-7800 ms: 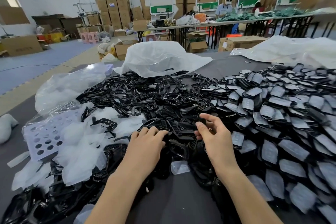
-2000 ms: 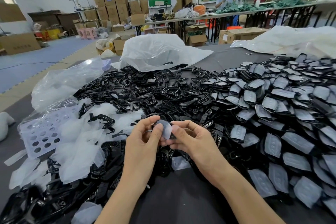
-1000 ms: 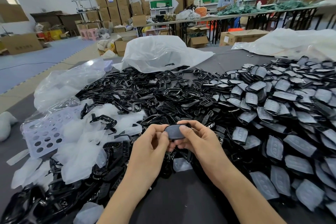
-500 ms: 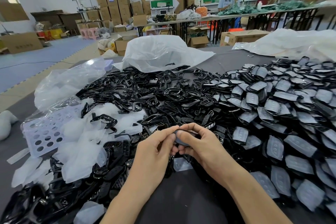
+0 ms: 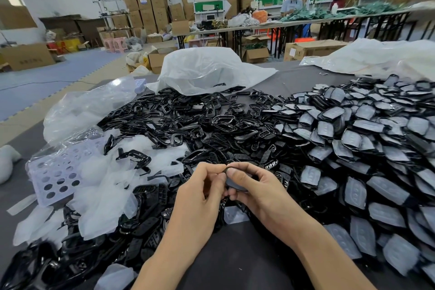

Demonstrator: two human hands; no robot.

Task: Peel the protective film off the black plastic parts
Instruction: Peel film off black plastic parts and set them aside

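Both hands meet low in the middle of the table. My right hand [image 5: 255,189] grips a small black plastic part [image 5: 235,183], thumb on its upper edge and fingers curled beneath it. My left hand [image 5: 200,193] pinches at the part's left edge with thumb and fingertips. Most of the part is hidden between the fingers, and whether its film is lifted cannot be seen. A big heap of film-covered parts [image 5: 357,143] fills the right side. Bare glossy black parts [image 5: 188,125] lie heaped in the centre and at the left front.
Crumpled clear films [image 5: 106,186] pile up at the left over a white perforated tray [image 5: 56,172]. White plastic bags [image 5: 207,70] lie at the table's far side. Dark table surface [image 5: 235,266] shows between my forearms. Boxes, work tables and seated people stand in the background.
My hands took a film-covered part from the heap and turned it between them. In the last half second they tilted it edge-on, and my left fingertips closed on its edge.
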